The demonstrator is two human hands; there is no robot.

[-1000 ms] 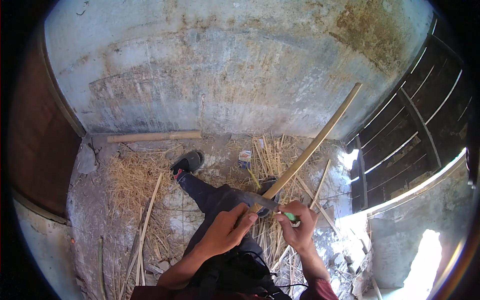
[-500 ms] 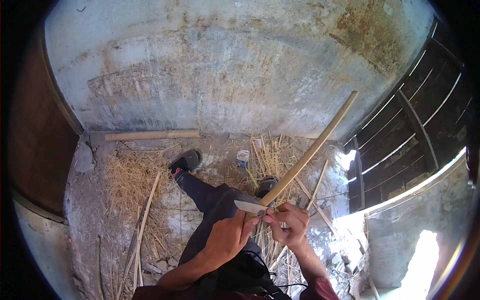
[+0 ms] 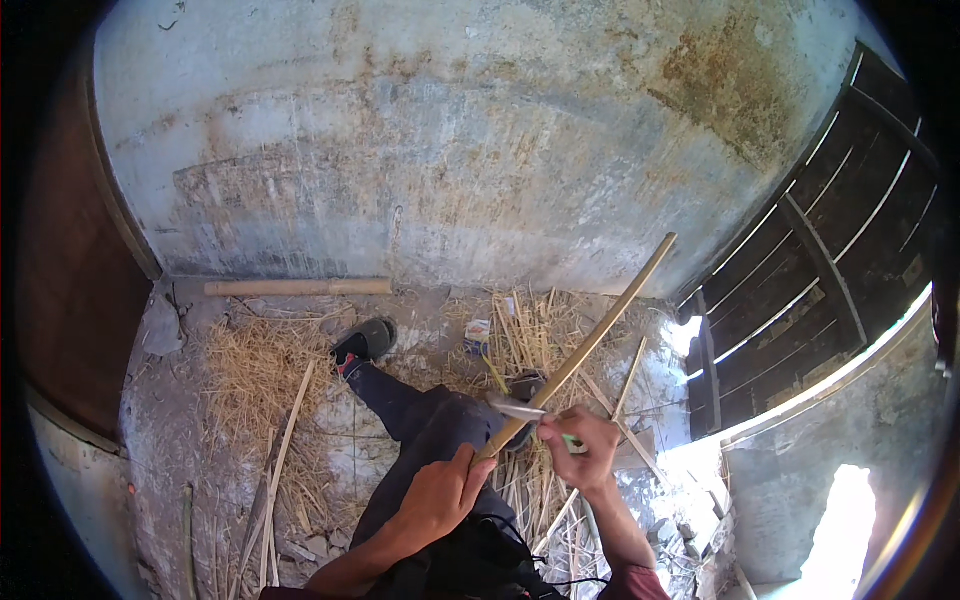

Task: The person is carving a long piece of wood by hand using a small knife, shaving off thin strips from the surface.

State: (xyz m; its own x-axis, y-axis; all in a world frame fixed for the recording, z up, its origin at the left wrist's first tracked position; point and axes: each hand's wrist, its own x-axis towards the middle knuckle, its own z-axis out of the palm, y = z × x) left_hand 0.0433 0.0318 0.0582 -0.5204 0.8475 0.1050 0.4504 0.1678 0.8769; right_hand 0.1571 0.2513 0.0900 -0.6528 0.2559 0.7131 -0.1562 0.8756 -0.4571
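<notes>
A long length of split bamboo slants up and away to the right, its near end in my left hand. My left fingers are wrapped round it close to my lap. In my right hand is a knife, gripped by its handle, of which a little green shows between the fingers. Its pale metal blade points left and lies across the bamboo just beyond my left hand. Whether the edge cuts into the bamboo cannot be made out. My legs are spread below.
Straw-like shavings heap on the floor at left, and thin bamboo strips lie beyond my right foot. A bamboo pole rests along the wall's foot. A small box sits between my feet. Dark slatted boards stand at right.
The bamboo has turned and its far end has dropped lower and to the left. My hands have moved apart, the left one down along the bamboo. The knife blade has tilted and shifted right.
</notes>
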